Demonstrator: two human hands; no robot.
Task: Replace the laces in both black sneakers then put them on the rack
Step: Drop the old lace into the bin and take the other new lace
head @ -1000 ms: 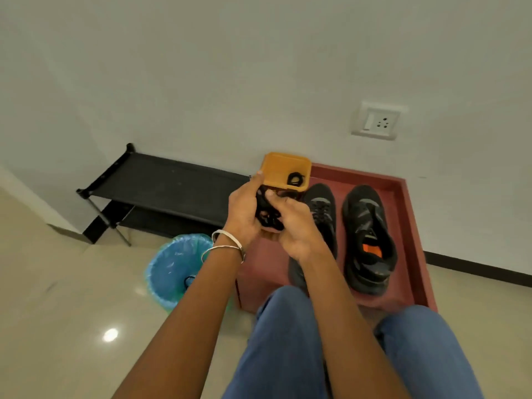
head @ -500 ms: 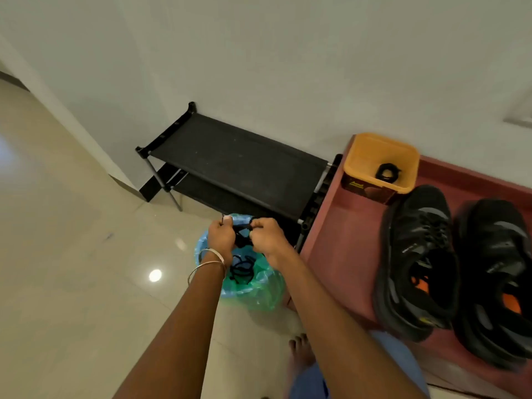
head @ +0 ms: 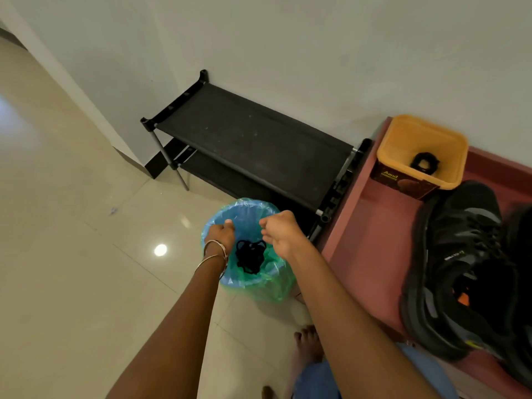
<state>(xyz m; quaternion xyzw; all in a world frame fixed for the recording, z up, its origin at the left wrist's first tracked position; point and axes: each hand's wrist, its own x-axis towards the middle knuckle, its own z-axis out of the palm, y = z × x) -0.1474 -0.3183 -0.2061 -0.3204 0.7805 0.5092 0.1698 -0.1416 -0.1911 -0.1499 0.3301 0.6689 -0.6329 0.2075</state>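
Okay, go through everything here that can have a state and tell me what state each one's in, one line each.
Left hand: over the bin, fingers curled, holding nothing.
Right hand: over the bin, loosely curled, holding nothing.
Bin: open, lined, black laces inside.
Yellow tub: lid off, one black lace coil inside.
Nearer sneaker: unlaced, on the red platform.
Shoe rack: top shelf bare.
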